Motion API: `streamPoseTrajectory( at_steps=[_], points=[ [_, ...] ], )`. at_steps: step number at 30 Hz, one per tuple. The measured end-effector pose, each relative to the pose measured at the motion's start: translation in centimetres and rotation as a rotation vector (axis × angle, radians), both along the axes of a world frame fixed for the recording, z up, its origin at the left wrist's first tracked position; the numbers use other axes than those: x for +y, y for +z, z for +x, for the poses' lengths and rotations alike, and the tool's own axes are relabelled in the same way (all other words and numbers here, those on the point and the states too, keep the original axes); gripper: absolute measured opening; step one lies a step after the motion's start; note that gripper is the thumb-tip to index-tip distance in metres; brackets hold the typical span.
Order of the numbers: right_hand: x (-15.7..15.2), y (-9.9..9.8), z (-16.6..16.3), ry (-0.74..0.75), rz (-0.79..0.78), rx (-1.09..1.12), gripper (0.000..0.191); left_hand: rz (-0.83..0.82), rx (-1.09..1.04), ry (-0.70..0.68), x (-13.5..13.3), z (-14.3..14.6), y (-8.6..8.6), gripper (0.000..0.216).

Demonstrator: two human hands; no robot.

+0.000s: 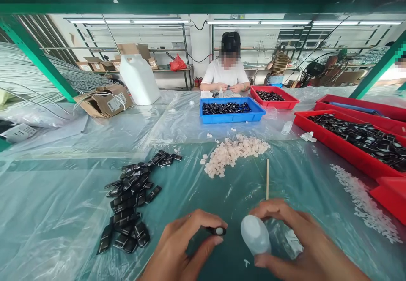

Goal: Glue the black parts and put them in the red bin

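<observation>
Black part (216, 231) and white plastic bottle (254, 234), held apart just above the table (79, 217).
From where I'm standing, the left hand (184, 241) has its grip pinched on that little part, thumb and finger meeting it, while the right hand (301, 238) has its grip clamped around the bottle. A wooden stick (267, 177) lies just past the right fingers; a dark pile (130, 192) spreads to the left, pale bits (234, 152) heap farther out, before a blue tray (233, 118).
</observation>
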State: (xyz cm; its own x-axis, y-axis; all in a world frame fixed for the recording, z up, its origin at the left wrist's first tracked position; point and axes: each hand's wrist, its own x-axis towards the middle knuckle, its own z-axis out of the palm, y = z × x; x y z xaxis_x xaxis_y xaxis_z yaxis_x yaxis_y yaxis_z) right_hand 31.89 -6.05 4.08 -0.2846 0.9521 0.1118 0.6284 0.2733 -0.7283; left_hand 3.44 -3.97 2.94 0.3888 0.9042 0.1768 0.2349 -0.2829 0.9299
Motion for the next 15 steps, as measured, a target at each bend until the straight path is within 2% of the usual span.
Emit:
streamPoseTrajectory(
  at_steps=[5,8,10,15],
  points=[
    [-0.6,1.2,-0.8,0.093,0.323,0.054,0.054,0.118,0.004,0.034,-0.1,0.1,-0.3,0.012],
    [-0.9,1.4,-0.6,0.098,0.437,-0.036,0.051,0.239,-0.006,0.025,-0.3,0.3,-0.4,0.008],
    [-1.0,1.3,-0.6,0.098,0.509,-0.103,0.050,0.291,0.013,0.034,-0.6,0.4,-0.4,0.014],
    [-1.4,0.5,-0.9,0.048,0.657,-0.129,0.046,0.418,0.160,0.030,-1.3,0.3,0.1,0.018]
  ],
)
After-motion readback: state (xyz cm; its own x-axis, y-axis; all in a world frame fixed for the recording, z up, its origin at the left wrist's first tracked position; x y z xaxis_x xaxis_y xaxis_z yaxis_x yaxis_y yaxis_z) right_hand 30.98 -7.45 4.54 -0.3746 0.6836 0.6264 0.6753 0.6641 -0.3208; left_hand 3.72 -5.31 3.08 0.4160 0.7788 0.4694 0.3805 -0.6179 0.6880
